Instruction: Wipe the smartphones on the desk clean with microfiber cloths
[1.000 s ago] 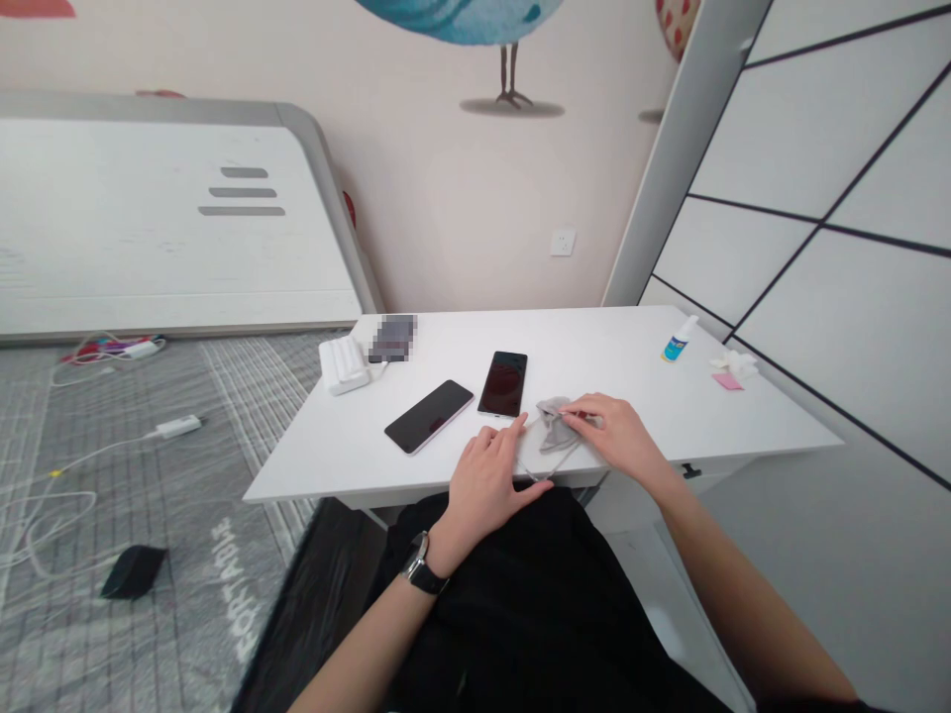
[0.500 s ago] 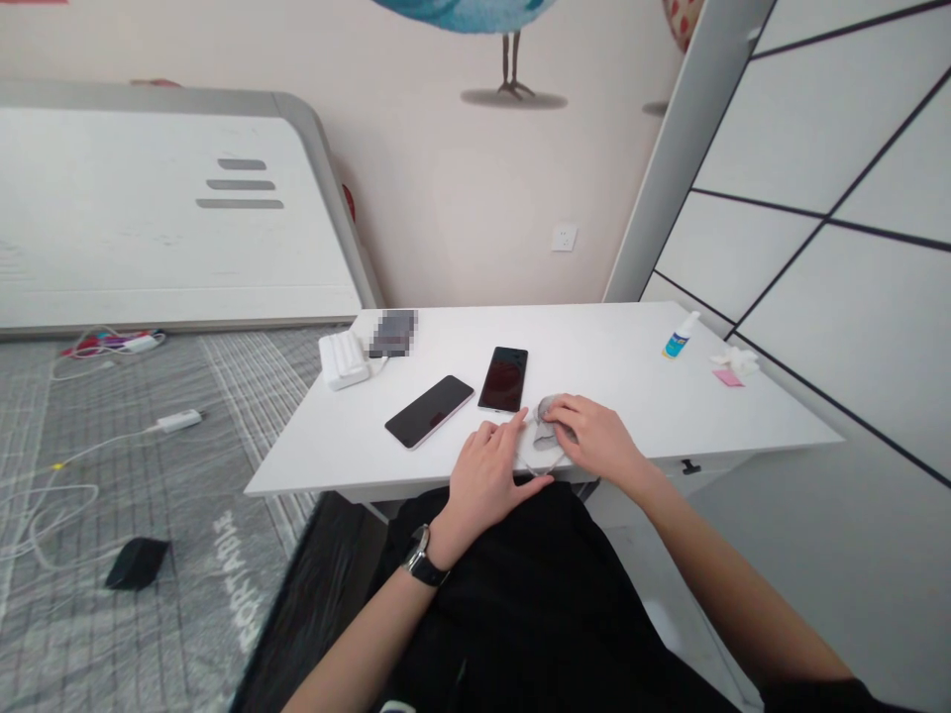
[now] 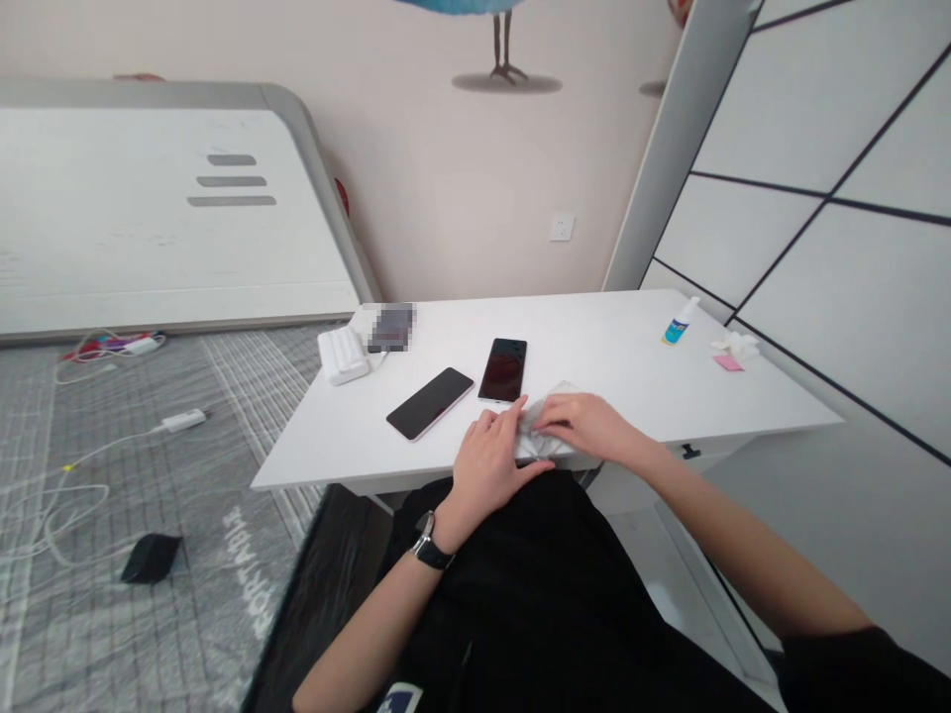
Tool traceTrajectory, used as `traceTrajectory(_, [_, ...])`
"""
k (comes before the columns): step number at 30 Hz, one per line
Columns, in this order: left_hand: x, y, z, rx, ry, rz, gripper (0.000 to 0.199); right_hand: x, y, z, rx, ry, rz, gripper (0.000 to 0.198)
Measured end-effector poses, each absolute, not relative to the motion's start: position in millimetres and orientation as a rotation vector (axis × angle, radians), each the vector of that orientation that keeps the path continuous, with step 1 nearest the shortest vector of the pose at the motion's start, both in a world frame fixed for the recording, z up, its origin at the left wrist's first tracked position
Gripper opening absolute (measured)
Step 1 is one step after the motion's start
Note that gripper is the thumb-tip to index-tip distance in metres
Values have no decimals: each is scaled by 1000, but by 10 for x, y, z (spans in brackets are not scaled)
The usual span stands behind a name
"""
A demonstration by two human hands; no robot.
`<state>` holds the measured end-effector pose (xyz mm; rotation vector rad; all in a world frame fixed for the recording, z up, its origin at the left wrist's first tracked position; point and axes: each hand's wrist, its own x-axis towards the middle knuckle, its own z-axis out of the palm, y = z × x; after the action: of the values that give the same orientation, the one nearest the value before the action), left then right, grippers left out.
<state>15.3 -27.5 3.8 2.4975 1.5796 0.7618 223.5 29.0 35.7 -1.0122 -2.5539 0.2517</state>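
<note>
A clear, thin-edged piece, by its look a transparent phone case (image 3: 561, 448), lies flat at the table's front edge. My left hand (image 3: 486, 456) steadies its left end, thumb and forefinger spread along the edges. In my right hand (image 3: 586, 421) a small grey cloth (image 3: 527, 424) is pinched and pressed onto the case; the fingers hide part of it. Just beyond my left hand lies a dark-screened phone (image 3: 503, 370). Another black-screened phone (image 3: 431, 404) rests tilted to its left.
On the white table (image 3: 594, 337), a white boxy charger (image 3: 343, 356) and a blurred-out dark item (image 3: 391, 328) sit back left. A blue-and-white bottle (image 3: 679, 323), a crumpled white tissue (image 3: 735, 345) and a pink slip (image 3: 728, 363) lie on the right. Cables (image 3: 111, 446) trail over the floor mat.
My right hand has slid the grey cloth slightly left, toward my left hand. My left hand keeps its place at the case. The view has shifted a little.
</note>
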Motion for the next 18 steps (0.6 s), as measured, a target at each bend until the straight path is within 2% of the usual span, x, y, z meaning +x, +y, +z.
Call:
traceTrajectory(3, [160,-266,38,2501,1590,775,103,2181,273,328,-1144,-2447,177,20])
traceTrajectory(7, [171,-260,36,2483,1592,751,104,2124,254,271,-1017,-2544,216,14])
traceTrajectory(12, [202,-252,32,2509,1643,763,103,2132,304,290,-1230,-2418,97,17])
traceTrajectory(16, [217,-252,31,2502,1640,741,101,2100,269,315,-1108,-2550,140,9])
traceTrajectory(18, [217,-257,28,2512,1656,746,101,2139,317,343,-1160,-2532,113,11])
